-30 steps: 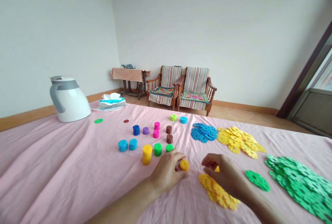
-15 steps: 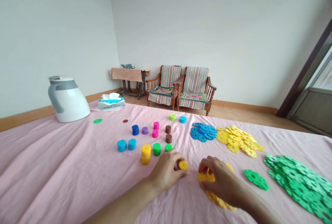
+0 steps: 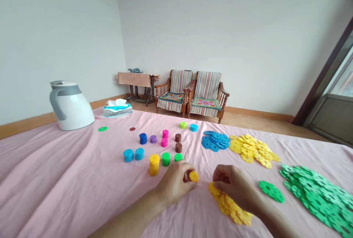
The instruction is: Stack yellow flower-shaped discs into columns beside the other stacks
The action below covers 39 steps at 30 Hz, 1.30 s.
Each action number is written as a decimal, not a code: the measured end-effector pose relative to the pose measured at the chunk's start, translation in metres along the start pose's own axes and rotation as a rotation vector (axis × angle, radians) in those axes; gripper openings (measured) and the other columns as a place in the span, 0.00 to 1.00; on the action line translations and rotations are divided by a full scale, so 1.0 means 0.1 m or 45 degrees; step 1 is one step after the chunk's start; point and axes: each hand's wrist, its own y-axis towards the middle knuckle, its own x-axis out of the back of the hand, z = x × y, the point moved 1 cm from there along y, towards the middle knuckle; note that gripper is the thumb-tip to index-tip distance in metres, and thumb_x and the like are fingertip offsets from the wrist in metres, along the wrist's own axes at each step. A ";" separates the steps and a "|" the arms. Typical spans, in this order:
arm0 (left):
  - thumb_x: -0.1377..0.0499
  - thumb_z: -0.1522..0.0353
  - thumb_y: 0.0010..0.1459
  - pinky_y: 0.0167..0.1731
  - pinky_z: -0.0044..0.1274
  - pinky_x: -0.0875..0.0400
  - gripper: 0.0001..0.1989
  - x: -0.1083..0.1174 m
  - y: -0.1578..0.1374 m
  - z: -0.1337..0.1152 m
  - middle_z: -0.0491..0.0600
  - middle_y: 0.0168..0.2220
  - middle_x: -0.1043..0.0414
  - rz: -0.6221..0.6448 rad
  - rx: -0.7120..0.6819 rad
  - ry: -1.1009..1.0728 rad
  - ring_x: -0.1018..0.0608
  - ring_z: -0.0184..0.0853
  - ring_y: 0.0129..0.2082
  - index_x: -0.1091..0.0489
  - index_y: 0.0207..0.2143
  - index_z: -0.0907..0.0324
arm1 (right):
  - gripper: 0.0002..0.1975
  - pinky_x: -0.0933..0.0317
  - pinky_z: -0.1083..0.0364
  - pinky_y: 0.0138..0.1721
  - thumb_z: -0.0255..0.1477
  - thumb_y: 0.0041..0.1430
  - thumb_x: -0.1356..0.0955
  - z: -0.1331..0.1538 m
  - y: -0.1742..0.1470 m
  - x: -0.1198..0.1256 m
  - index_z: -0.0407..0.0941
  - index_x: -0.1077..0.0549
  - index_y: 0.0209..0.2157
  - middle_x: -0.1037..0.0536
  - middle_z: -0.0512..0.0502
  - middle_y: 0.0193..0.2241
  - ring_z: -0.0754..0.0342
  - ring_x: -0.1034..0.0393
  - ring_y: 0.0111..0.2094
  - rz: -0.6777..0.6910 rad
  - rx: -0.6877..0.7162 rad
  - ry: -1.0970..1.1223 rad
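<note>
- Left hand (image 3: 176, 180): fingers closed on a yellow slotted disc (image 3: 194, 176) (perhaps a stack).
- Right hand (image 3: 234, 181): fingers curled; cannot tell if holding anything.
- Yellow disc pile (image 3: 230, 206): just beneath the right hand, long axis far-left to near-right.

No text legible in your head view. Only print you can make out: tissue box (image 3: 118, 110), side facing you. Dark characters there, set in row along side, near blue band. Fainter marks below could be second line; you can't be sure. All too small and blurred for you to read: script, wording, brand, any numbers can't be told.
</note>
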 end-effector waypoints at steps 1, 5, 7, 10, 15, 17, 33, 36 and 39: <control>0.40 0.76 0.44 0.27 0.20 0.40 0.13 0.00 0.00 0.00 0.45 0.29 0.32 -0.001 -0.006 0.005 0.30 0.31 0.28 0.25 0.35 0.61 | 0.04 0.49 0.59 0.25 0.23 0.44 0.36 -0.01 0.00 0.01 0.44 0.30 0.22 0.29 0.52 0.19 0.58 0.36 0.23 -0.006 -0.006 -0.012; 0.40 0.76 0.44 0.27 0.20 0.41 0.12 0.00 0.01 0.00 0.45 0.28 0.33 -0.010 -0.011 0.015 0.31 0.31 0.28 0.25 0.34 0.61 | 0.04 0.50 0.59 0.24 0.22 0.43 0.36 0.01 0.00 0.02 0.43 0.31 0.21 0.31 0.53 0.18 0.58 0.38 0.22 0.003 -0.026 0.001; 0.40 0.76 0.44 0.27 0.20 0.41 0.11 0.00 0.01 0.00 0.45 0.28 0.33 -0.017 -0.006 0.019 0.31 0.31 0.27 0.26 0.33 0.61 | 0.04 0.51 0.59 0.23 0.22 0.43 0.37 0.02 -0.01 0.04 0.43 0.31 0.21 0.32 0.54 0.18 0.59 0.39 0.22 0.024 -0.030 0.033; 0.41 0.76 0.43 0.27 0.20 0.41 0.11 0.00 0.02 -0.02 0.44 0.28 0.33 -0.024 -0.006 0.016 0.31 0.30 0.27 0.26 0.33 0.61 | 0.03 0.52 0.59 0.23 0.23 0.44 0.36 0.02 -0.01 0.08 0.43 0.32 0.21 0.34 0.55 0.17 0.60 0.41 0.21 0.067 -0.019 0.114; 0.40 0.76 0.42 0.27 0.20 0.40 0.10 0.00 0.01 -0.03 0.44 0.28 0.34 -0.027 -0.010 0.011 0.31 0.30 0.27 0.26 0.32 0.61 | 0.04 0.48 0.59 0.24 0.29 0.46 0.35 0.05 0.06 0.04 0.43 0.31 0.26 0.31 0.54 0.19 0.59 0.38 0.22 0.074 -0.045 0.479; 0.39 0.76 0.42 0.26 0.20 0.40 0.11 0.00 0.01 -0.03 0.44 0.28 0.34 -0.023 -0.003 -0.015 0.31 0.30 0.27 0.26 0.32 0.62 | 0.06 0.45 0.59 0.25 0.31 0.47 0.34 0.09 0.11 -0.05 0.43 0.31 0.28 0.30 0.53 0.20 0.58 0.35 0.23 0.021 -0.068 0.632; 0.40 0.75 0.43 0.24 0.20 0.42 0.06 -0.01 0.02 0.00 0.44 0.26 0.34 -0.033 -0.023 -0.030 0.32 0.31 0.27 0.28 0.28 0.62 | 0.07 0.43 0.58 0.24 0.31 0.48 0.35 0.14 0.23 -0.40 0.43 0.28 0.26 0.27 0.51 0.21 0.56 0.33 0.22 -0.255 -0.119 0.413; 0.41 0.76 0.42 0.25 0.20 0.42 0.08 -0.01 0.02 0.00 0.44 0.27 0.34 -0.020 -0.004 -0.027 0.32 0.31 0.27 0.27 0.29 0.61 | 0.07 0.43 0.58 0.25 0.31 0.50 0.36 0.13 0.21 -0.32 0.44 0.29 0.28 0.27 0.50 0.22 0.55 0.33 0.23 -0.253 -0.087 0.355; 0.41 0.76 0.42 0.26 0.20 0.41 0.09 0.00 0.02 -0.01 0.44 0.27 0.34 -0.026 -0.001 -0.029 0.32 0.31 0.27 0.27 0.30 0.61 | 0.06 0.43 0.57 0.27 0.29 0.50 0.37 0.12 0.15 -0.19 0.44 0.30 0.26 0.26 0.50 0.22 0.55 0.33 0.25 -0.172 -0.035 0.144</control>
